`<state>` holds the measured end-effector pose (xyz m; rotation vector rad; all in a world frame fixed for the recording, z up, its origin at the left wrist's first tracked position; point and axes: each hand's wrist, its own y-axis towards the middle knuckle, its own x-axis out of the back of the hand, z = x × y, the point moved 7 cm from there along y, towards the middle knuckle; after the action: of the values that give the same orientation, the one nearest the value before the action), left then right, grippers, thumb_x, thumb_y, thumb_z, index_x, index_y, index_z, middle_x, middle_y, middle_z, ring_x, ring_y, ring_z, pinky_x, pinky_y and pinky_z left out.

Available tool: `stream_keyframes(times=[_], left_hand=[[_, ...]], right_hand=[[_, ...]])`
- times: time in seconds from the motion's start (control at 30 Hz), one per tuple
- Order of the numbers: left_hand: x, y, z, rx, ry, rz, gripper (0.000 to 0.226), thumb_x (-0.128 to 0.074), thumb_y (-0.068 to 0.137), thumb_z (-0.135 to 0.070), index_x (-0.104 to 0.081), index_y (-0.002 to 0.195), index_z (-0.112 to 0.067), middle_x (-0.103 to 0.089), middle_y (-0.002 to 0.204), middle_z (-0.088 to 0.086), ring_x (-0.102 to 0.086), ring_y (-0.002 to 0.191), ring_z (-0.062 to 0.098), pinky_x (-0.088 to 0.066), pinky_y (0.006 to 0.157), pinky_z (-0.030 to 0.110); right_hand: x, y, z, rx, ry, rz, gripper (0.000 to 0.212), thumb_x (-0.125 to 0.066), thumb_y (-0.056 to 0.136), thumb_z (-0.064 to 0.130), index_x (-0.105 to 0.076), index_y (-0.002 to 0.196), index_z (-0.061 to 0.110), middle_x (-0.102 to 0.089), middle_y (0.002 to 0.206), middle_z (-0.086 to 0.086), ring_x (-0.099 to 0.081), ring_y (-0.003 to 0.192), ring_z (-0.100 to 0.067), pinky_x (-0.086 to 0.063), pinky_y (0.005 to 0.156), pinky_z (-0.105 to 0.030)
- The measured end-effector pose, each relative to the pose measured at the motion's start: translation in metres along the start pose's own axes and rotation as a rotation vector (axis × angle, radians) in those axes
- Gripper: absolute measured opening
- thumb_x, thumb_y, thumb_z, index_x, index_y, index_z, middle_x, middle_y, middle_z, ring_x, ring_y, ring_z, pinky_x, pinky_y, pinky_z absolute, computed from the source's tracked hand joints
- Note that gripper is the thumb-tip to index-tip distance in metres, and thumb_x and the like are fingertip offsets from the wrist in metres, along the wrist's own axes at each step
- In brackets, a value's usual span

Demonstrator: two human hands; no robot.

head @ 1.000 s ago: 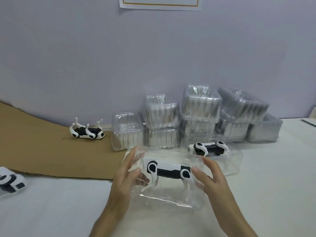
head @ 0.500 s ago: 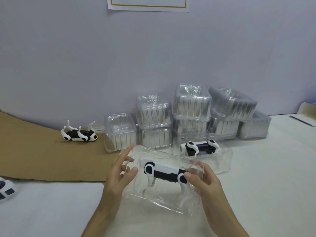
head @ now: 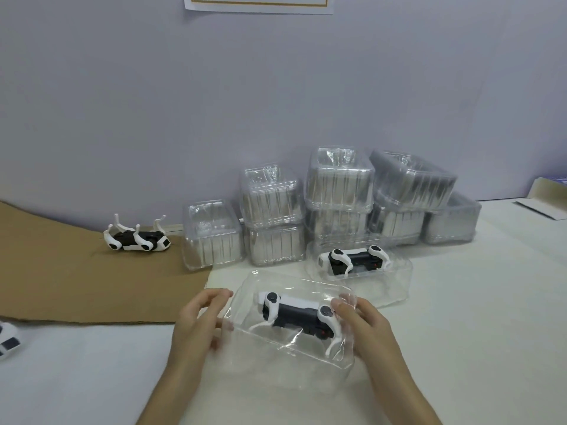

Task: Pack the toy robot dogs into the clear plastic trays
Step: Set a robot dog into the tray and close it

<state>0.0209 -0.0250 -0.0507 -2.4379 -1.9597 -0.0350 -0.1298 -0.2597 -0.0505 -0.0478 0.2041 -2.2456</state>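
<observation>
Your right hand (head: 368, 329) grips the right end of the front tray (head: 294, 352), its fingers (head: 345, 305) wrapped over the end wall beside the dog's hip. Your left hand (head: 196, 323) sits at the tray's left end with its fingers half curled. Blur hides whether they grip the rim or only touch it.

The toy robot dog (head: 294, 312) lies inside this tray, legs pointing toward you. I cannot tell whether the tray is lifted off the worktop (head: 92, 378).

To do this step well, I judge that you should squeeze lightly at both ends. The plastic looks thin and shows a crease under the dog, so hard pressure may buckle it. Check that the body and all 4 legs sit fully inside the walls. Then set the tray down flat, near the 1 packed tray (head: 395, 286) just behind.

The upturned dog (head: 135, 239) on the cardboard (head: 61, 271) looks like the nearest one to pack next, using a tray from the empty stacks (head: 337, 191).
</observation>
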Motion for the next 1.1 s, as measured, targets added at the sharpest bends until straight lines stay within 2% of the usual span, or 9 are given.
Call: stream_keyframes(times=[0.13,0.23,0.4,0.6,0.7,0.8,0.9,1.0,1.1], left_hand=[[0.017,0.001,-0.003,-0.081,0.059,-0.205,0.023,-0.061,0.097,-0.033,-0.071,0.077,-0.030,-0.069,0.075,0.008,-0.060,0.058,0.023,-0.040,0.055,0.029],[0.030,0.003,0.001,-0.057,0.005,-0.351,0.030,-0.056,0.097,-0.036,-0.071,0.072,-0.031,-0.067,0.068,0.001,-0.053,0.056,0.020,-0.038,0.054,0.029],[0.034,0.001,0.013,0.033,-0.137,-0.474,0.029,-0.049,0.089,-0.033,-0.068,0.071,-0.020,-0.060,0.075,0.010,-0.049,0.062,0.028,-0.033,0.051,0.030],[0.031,0.006,0.004,-0.018,0.065,-0.377,0.039,-0.038,0.092,-0.057,-0.070,0.082,-0.037,-0.071,0.092,-0.009,-0.064,0.093,0.027,-0.047,0.087,0.047],[0.004,0.012,0.006,-0.034,0.170,-0.101,0.033,-0.032,0.105,-0.055,-0.065,0.098,-0.051,-0.070,0.114,-0.014,-0.061,0.116,0.013,-0.039,0.101,0.038],[-0.015,0.012,0.008,-0.048,0.252,0.058,0.040,-0.020,0.099,-0.061,-0.060,0.107,-0.060,-0.068,0.123,-0.019,-0.050,0.132,0.006,-0.026,0.120,0.037],[-0.012,0.010,0.005,-0.021,0.224,0.033,0.051,-0.017,0.095,-0.066,-0.067,0.091,-0.065,-0.071,0.099,-0.028,-0.053,0.123,0.004,-0.029,0.118,0.041],[-0.008,0.013,0.008,-0.035,0.076,0.047,0.057,-0.015,0.097,-0.061,-0.062,0.127,-0.047,-0.067,0.125,-0.017,-0.052,0.129,0.007,-0.034,0.111,0.034],[0.006,0.019,0.009,-0.030,0.003,-0.060,0.052,-0.018,0.106,-0.047,-0.063,0.125,-0.030,-0.067,0.127,-0.006,-0.059,0.119,0.012,-0.040,0.084,0.028]], right_hand=[[-0.010,-0.007,0.005,0.121,-0.082,0.034,0.046,-0.075,0.087,0.033,-0.059,0.129,0.039,-0.063,0.128,0.018,-0.062,0.112,0.003,-0.045,0.090,-0.017],[-0.023,-0.016,0.022,0.393,-0.143,0.082,0.054,-0.079,0.086,0.025,-0.057,0.133,0.042,-0.051,0.143,0.025,-0.044,0.135,0.004,-0.038,0.108,-0.022],[-0.072,-0.020,0.028,0.598,-0.406,0.439,0.046,-0.075,0.078,0.031,-0.067,0.119,0.050,-0.047,0.143,0.034,-0.010,0.149,0.009,-0.015,0.116,-0.021],[-0.099,0.014,0.048,0.748,-0.999,0.302,0.038,-0.057,0.097,0.021,-0.062,0.131,0.038,-0.040,0.154,0.020,-0.011,0.152,-0.004,0.010,0.123,-0.036],[-0.107,0.010,0.061,0.735,-1.016,0.054,0.044,-0.052,0.089,0.015,-0.064,0.126,0.034,-0.061,0.128,0.018,-0.041,0.135,-0.008,-0.006,0.122,-0.034],[-0.132,-0.008,0.071,0.863,-0.884,0.020,0.030,-0.051,0.083,0.024,-0.072,0.103,0.029,-0.066,0.101,0.014,-0.057,0.104,-0.013,-0.034,0.102,-0.031],[-0.167,-0.002,0.078,0.931,-0.908,0.211,0.029,-0.054,0.090,0.028,-0.071,0.113,0.028,-0.061,0.127,0.006,-0.049,0.124,-0.017,-0.036,0.103,-0.037],[-0.178,0.030,0.065,0.740,-1.179,0.339,0.040,-0.051,0.099,0.034,-0.057,0.138,0.030,-0.037,0.158,0.002,-0.021,0.149,-0.019,-0.024,0.114,-0.045],[-0.165,0.042,0.049,0.664,-1.230,0.286,0.040,-0.044,0.103,0.036,-0.051,0.142,0.030,-0.038,0.156,0.003,-0.023,0.148,-0.019,-0.032,0.107,-0.044]])
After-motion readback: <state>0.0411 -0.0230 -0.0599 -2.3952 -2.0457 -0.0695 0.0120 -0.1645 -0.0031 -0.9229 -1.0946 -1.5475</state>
